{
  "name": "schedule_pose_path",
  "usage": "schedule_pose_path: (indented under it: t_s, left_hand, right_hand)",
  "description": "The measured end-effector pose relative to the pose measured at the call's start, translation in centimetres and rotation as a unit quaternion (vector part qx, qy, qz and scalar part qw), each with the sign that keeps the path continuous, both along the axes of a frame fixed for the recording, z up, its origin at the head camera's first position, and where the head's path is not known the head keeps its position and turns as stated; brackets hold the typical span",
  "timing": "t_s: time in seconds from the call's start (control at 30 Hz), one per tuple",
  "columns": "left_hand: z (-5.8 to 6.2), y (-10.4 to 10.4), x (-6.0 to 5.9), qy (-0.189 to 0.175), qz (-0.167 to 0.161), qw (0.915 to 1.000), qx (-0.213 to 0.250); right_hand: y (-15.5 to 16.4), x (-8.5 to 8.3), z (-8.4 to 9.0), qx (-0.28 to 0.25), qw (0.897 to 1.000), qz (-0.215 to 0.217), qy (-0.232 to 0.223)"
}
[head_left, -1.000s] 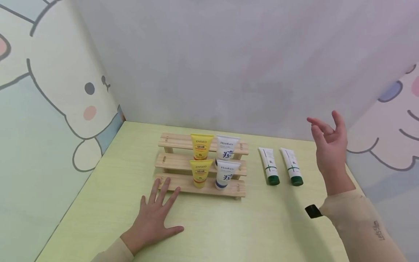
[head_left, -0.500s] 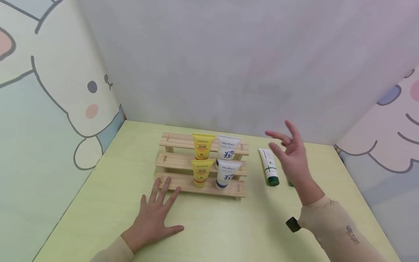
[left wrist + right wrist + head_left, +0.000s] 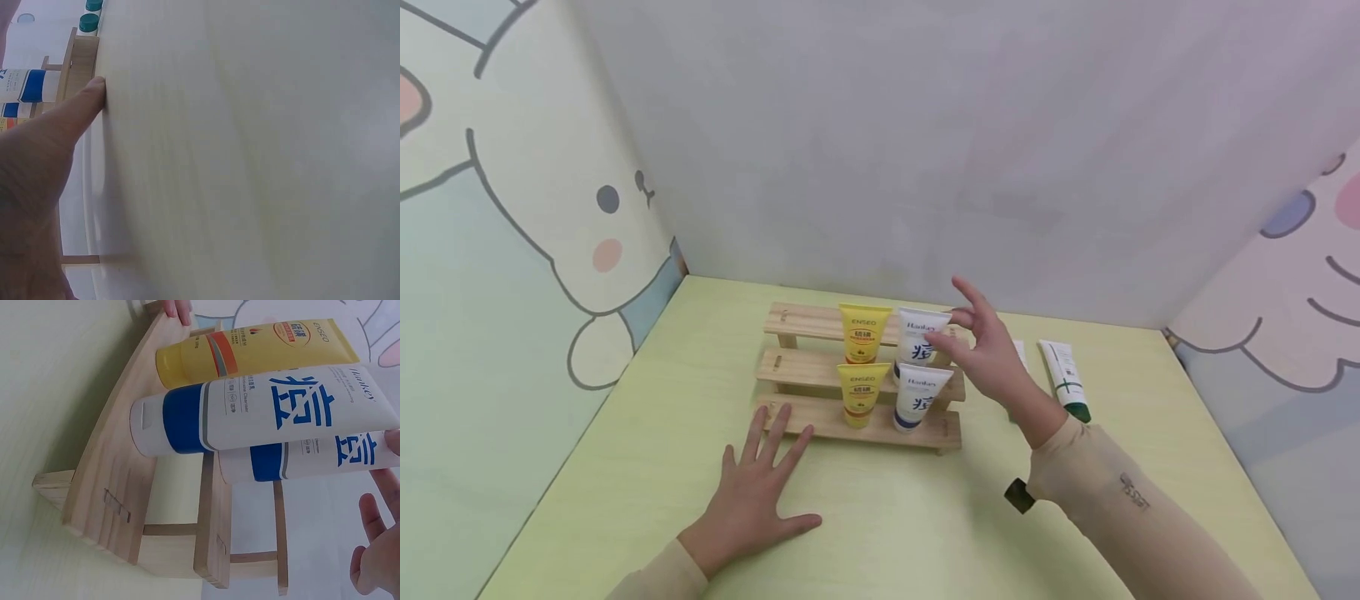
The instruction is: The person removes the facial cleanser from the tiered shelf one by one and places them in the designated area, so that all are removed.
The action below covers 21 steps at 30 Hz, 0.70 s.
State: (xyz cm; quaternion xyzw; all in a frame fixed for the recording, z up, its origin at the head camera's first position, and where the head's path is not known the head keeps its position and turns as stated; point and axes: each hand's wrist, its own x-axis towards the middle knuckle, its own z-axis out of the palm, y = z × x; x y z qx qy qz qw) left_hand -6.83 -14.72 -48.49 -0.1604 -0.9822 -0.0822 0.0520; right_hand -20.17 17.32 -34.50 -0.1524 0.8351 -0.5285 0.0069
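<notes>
From the head view, the left hand (image 3: 752,492) lies flat on the table (image 3: 887,533), fingers spread, tips touching the rack (image 3: 857,427). The right hand (image 3: 992,358) hovers, fingers loosely apart, just beside the upper white tube (image 3: 919,336) — holding nothing. Left wrist view: a finger (image 3: 87,100) pressed to the tabletop. Right wrist view: fingertips (image 3: 375,512) near the white tubes — two yellow tubes (image 3: 250,347) stand beside them.

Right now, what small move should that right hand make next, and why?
Probably close the last gap and pinch the upper blue-and-white tube by its top. The right hand hangs open beside it, fingertips nearly touching, while the left hand lies flat against the wooden rack.
</notes>
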Motion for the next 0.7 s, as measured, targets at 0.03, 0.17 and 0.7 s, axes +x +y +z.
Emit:
schedule_pose_path:
  t_s: [0.03, 0.17, 0.7]
  left_hand:
    - [0.0, 0.0, 0.0, 0.000, 0.000, 1.0000, 0.000]
    - [-0.1, 0.0, 0.0, 0.000, -0.001, 1.0000, 0.000]
    - [0.0, 0.0, 0.1, -0.005, -0.001, 1.0000, 0.002]
  right_hand:
    - [-0.1, 0.0, 0.0, 0.002, 1.000, -0.003, 0.000]
    - [-0.3, -0.1, -0.2, 0.000, 1.000, -0.015, 0.014]
    - [10.1, 0.4, 3.6, -0.106, 0.983, -0.149, 0.006]
